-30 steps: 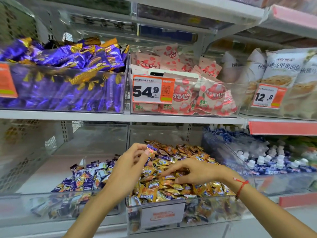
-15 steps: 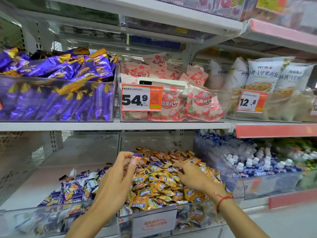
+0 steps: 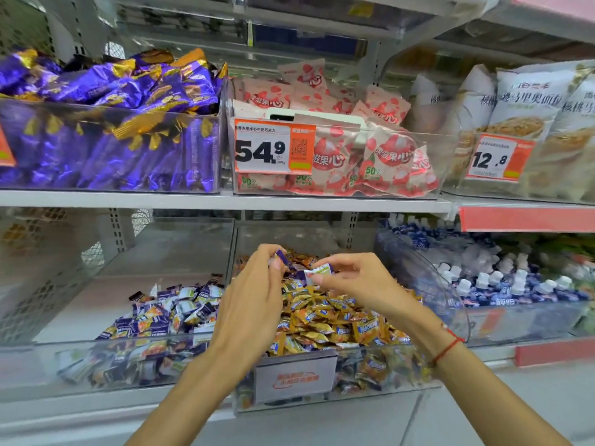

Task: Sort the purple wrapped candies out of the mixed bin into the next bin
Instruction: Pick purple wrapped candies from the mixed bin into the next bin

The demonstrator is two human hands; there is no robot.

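Observation:
Both hands hover over the mixed bin (image 3: 325, 400), a clear tub heaped with orange-gold wrapped candies (image 3: 325, 320) on the lower shelf. My left hand (image 3: 254, 297) pinches a purple wrapped candy (image 3: 280, 255) at its fingertips. My right hand (image 3: 357, 284) pinches another purple-and-white candy (image 3: 317, 272) lifted just above the heap. The two hands sit close together, fingertips nearly meeting. To the left stands the adjoining clear bin (image 3: 106, 352), holding a pile of purple wrapped candies (image 3: 167, 313).
Above, a shelf board (image 3: 225, 201) carries a tub of large purple bars (image 3: 106, 123) and a tub of pink packets (image 3: 338, 149) with a 54.9 price tag. A bin of blue-white bottles (image 3: 502, 284) stands to the right.
My right hand has risen out of the orange heap with a purple-and-white candy and come toward my left hand, which still holds its purple candy.

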